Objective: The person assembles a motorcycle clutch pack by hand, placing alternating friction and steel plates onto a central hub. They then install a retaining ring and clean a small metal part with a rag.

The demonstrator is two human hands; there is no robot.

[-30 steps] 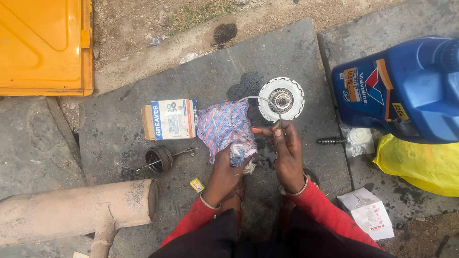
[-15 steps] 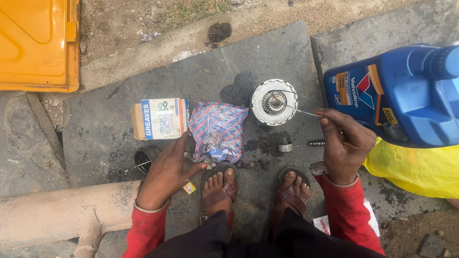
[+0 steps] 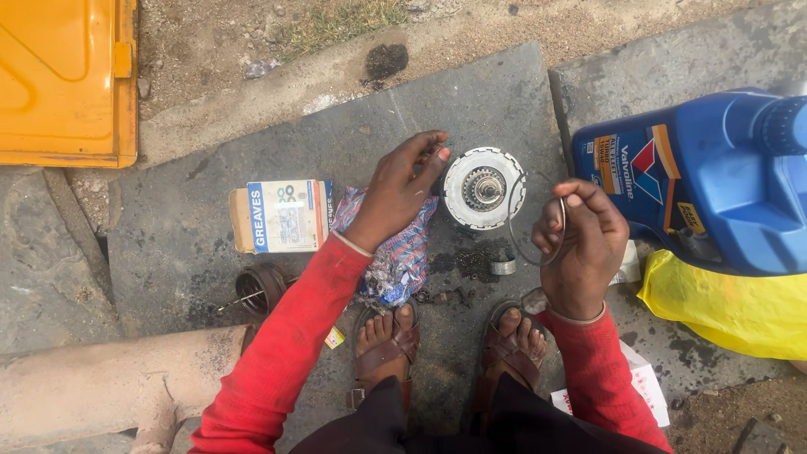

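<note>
A round white and metal clutch-like disc with a gear hub lies on the grey stone slab. My left hand reaches over a blue and pink patterned cloth, fingers spread, fingertips touching the disc's left rim. My right hand is just right of the disc and pinches a thin wire ring, held upright. A small metal sleeve lies below the disc on a dark oily patch.
A big blue oil jug lies at right above a yellow plastic bag. A small cardboard box and a dark coiled part are at left. An orange panel fills the top left. A rusty pipe lies bottom left. My sandalled feet rest below.
My left hand has moved from the lower left up across the cloth to the disc's rim. My right hand now holds the wire ring clear of the disc.
</note>
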